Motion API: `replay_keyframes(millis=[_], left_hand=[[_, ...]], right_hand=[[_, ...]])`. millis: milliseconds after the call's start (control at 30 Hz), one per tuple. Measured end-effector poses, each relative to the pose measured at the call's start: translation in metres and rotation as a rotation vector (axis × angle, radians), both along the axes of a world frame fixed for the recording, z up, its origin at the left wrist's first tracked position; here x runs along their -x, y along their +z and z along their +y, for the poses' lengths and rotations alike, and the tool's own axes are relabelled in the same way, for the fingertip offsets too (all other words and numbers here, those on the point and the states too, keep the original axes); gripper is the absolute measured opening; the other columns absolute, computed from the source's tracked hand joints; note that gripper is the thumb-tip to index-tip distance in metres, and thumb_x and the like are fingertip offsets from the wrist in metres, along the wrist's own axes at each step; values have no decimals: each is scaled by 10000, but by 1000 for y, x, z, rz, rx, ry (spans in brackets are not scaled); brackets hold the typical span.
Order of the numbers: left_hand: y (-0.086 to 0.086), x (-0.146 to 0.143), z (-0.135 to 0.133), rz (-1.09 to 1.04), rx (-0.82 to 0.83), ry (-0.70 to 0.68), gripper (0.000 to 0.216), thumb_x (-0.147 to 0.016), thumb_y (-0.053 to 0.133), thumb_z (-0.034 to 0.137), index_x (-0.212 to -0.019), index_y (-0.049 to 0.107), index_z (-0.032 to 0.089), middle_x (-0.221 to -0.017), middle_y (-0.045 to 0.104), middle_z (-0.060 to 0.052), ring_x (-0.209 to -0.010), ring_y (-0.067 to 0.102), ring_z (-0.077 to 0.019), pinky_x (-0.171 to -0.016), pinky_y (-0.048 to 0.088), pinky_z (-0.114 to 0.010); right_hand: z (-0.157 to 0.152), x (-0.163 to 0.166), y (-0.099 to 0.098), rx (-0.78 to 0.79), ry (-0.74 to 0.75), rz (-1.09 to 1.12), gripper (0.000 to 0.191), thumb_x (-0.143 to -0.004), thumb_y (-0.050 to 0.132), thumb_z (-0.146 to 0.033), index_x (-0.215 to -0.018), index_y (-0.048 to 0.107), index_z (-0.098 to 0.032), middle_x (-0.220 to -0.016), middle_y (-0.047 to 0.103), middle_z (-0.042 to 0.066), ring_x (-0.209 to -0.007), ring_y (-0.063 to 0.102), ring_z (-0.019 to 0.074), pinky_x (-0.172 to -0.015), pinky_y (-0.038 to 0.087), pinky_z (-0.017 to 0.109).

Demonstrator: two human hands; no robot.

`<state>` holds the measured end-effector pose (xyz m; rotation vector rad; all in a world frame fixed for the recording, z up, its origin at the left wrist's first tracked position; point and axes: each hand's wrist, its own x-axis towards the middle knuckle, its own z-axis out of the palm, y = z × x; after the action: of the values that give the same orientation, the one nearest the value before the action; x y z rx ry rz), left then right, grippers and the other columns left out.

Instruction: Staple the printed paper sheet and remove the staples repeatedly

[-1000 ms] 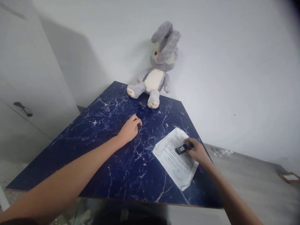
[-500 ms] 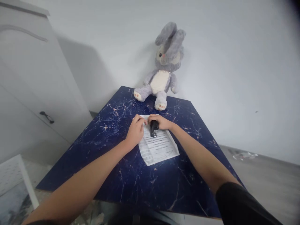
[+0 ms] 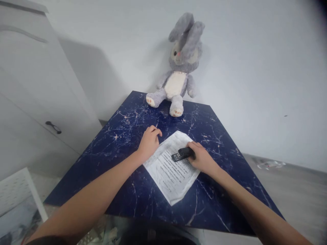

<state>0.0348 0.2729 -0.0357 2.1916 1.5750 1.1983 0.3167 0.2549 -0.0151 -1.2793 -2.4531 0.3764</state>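
A black stapler (image 3: 182, 154) is gripped in my right hand (image 3: 201, 157), its jaw end pointing left over the printed paper (image 3: 168, 180). The white paper, covered with lines of dark print, lies slantwise on the table, somewhat creased. Part of its right side is hidden under my right hand. My left hand (image 3: 149, 141) is beside the paper's upper left edge, fingers loosely bent and apart from the thumb, with nothing seen in it. Whether its palm touches the sheet I cannot tell.
The dark blue marble-patterned table (image 3: 122, 136) narrows away from me. A grey plush rabbit (image 3: 176, 83) sits at its far edge against the wall. A white cabinet (image 3: 38, 88) stands on the left, with a white-framed object (image 3: 32, 192) below. Clear plastic (image 3: 270, 164) lies on the floor at right.
The paper has turned and shifted nearer to me. My right hand has moved right and nearer with the stapler, which now points left. My left hand has come off the paper's top corner.
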Motion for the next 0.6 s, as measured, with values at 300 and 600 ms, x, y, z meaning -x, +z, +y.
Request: replay_keyframes(millis=[300,600], left_hand=[[2,-26,-22,486,107,-112,197,-986,516,164,-1087,683,191,-1094,646,-116,-1064,576,-300,-882,483,-449],[1,-26,-17,456,147,-105,247,-1035,483,236,-1221,641,198,-1195,621,-109,-1124,557,-299,-953,477,-482]], right_hand=[[-55,0,-4,78,-16,55,108,-925,595,-246,-1009,533,-219,-1002,612,75,-937,603,266,-828,505,407],[-53,16,2,127,66,-35,167,-914,627,-260,-1070,596,-206,-1031,634,88,-986,613,266,-840,505,370]])
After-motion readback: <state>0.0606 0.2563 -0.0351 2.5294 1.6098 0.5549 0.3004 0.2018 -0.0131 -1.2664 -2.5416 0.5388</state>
